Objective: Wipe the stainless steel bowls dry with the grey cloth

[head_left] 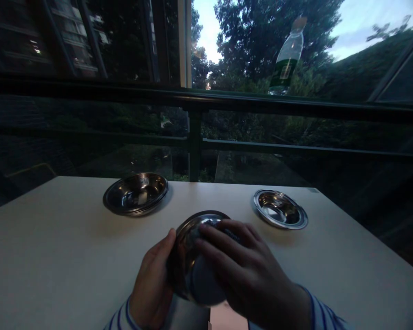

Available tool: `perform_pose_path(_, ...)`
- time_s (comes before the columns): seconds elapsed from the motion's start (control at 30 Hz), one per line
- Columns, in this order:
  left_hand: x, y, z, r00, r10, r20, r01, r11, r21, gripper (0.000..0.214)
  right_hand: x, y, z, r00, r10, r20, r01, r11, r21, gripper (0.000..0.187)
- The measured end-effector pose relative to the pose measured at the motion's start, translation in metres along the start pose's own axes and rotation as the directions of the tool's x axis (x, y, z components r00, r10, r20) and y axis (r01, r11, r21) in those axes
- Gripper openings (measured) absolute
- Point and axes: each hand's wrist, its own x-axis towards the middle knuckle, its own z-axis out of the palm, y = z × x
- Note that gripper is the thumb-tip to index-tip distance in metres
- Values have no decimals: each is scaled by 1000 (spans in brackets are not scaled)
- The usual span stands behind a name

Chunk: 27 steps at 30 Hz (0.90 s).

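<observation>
A shiny metal bowl (203,279) is tilted up at the near middle of the table, its rounded outer side and flat base turned towards me. My left hand (154,279) grips it by the left side, thumb up along the edge. Across the bowl's right side and outer surface lies my right hand (248,266), its fingers bent against the metal and its thumb hidden. A dark speckled patch shows by the right fingers; I cannot tell whether it is a reflection or a separate thing.
On the white table (72,256), a stack of metal bowls (136,195) stands back left, and a wide-rimmed metal bowl (280,210) back right. A pink flat thing (229,316) shows at the bottom edge. A bottle (285,64) stands on the dark railing (227,98) beyond.
</observation>
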Motion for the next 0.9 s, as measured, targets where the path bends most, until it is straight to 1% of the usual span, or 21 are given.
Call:
perform_pose_path(0.03,0,1,0,1000,2,-8,-2,1000,-2,32,0,0,0,1000,-3,1,3,1000,8,36)
perform_pose_path(0.17,1,6,-1,996,35,-87,-35,999,-3,33,-3,7,-2,997,70,8,-71,997,27,39)
perform_pose_path(0.33,3,7,-3,998,-34,-44,34,999,-6,33,-6,9,1,1000,25,1,-25,1000,-8,39)
perform_pose_path(0.37,4,8,-3,998,-25,-58,25,1000,-9,32,-6,9,2,1000,23,-1,-23,1000,-1,40)
perform_pose_path(0.43,4,10,-3,992,22,-124,-24,1000,-17,30,-5,10,2,999,44,-11,-44,999,31,40)
perform_pose_path(0.5,4,11,-3,987,30,-158,-35,999,-28,30,-5,12,1,997,70,-16,-69,995,67,40)
perform_pose_path(0.6,4,10,-2,996,-38,-85,35,999,-39,32,-4,14,-1,997,70,-14,-68,994,85,38)
perform_pose_path(0.67,5,10,-2,998,-42,-55,39,998,-49,32,-4,14,-1,998,59,-20,-57,994,92,39)
perform_pose_path(0.77,6,12,-3,991,26,-134,-36,996,-76,27,-6,15,0,998,64,-24,-60,990,127,42)
perform_pose_path(0.8,6,13,-3,990,31,-141,-44,995,-85,27,-7,16,0,997,67,-23,-63,988,140,43)
perform_pose_path(0.83,6,13,-3,991,22,-130,-34,995,-94,27,-7,16,1,997,69,-19,-66,986,152,43)
perform_pose_path(0.9,5,12,-2,996,-77,-46,72,992,-103,30,-7,18,0,997,70,-14,-67,985,161,42)
